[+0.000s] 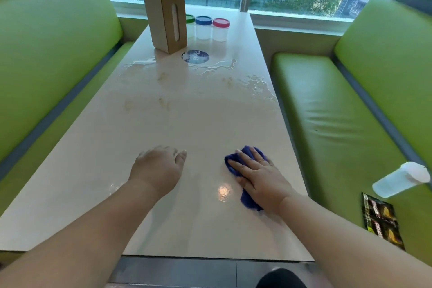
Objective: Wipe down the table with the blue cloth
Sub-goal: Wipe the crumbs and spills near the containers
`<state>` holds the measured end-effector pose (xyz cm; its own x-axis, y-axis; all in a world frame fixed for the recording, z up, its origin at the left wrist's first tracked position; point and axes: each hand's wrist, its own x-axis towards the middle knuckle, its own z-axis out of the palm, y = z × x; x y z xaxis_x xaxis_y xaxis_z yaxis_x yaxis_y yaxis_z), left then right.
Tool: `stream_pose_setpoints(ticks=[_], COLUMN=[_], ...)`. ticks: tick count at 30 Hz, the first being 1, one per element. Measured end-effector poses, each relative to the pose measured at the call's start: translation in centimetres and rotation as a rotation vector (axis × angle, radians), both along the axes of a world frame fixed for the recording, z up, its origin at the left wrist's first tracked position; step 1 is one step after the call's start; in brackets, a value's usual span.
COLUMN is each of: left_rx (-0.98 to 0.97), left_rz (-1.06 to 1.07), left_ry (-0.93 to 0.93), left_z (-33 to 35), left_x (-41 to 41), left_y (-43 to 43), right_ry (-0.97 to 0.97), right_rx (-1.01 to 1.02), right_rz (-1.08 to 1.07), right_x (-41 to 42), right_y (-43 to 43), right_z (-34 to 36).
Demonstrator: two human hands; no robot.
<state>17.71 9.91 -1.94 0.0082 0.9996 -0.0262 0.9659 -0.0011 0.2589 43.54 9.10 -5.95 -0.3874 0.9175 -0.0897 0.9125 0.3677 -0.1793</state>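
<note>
A long beige table runs away from me toward the window. Water pools and brownish smears lie across its far half. My right hand presses flat on the crumpled blue cloth near the table's right front edge; cloth shows past the fingertips and under the wrist. My left hand rests palm down on the bare tabletop, fingers apart, holding nothing, about a hand's width left of the cloth.
At the far end stand a brown tissue box, three clear jars with green, blue and red lids, and a round blue sticker. Green benches flank the table. On the right bench lie a clear bottle and a dark packet.
</note>
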Motion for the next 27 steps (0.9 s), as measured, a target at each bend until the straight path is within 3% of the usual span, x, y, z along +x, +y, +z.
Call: stream_pose_setpoints(ticks=[3,15,21,27], left_rx=[0.005,-0.154,-0.336,-0.425], left_rz=[-0.040,0.050,0.271,0.368], left_ry=[-0.032,-0.001,0.041,0.059], left_z=[-0.1,-1.3,-1.4,-0.6], left_x=[2.4,12.8,17.0,18.2], left_y=[1.3,8.7,9.6,10.2], right_ry=[0.007,0.058,0.046,-0.016], right_rx=[0.021,-0.031,-0.047,-0.145], right_rz=[0.122,0.089,0.547,0.527], right_x=[1.7,7.5,12.1,12.6], right_y=[-0.2,13.1,16.3,22.0], right_z=[-0.3,-0.1,-0.1,0.9])
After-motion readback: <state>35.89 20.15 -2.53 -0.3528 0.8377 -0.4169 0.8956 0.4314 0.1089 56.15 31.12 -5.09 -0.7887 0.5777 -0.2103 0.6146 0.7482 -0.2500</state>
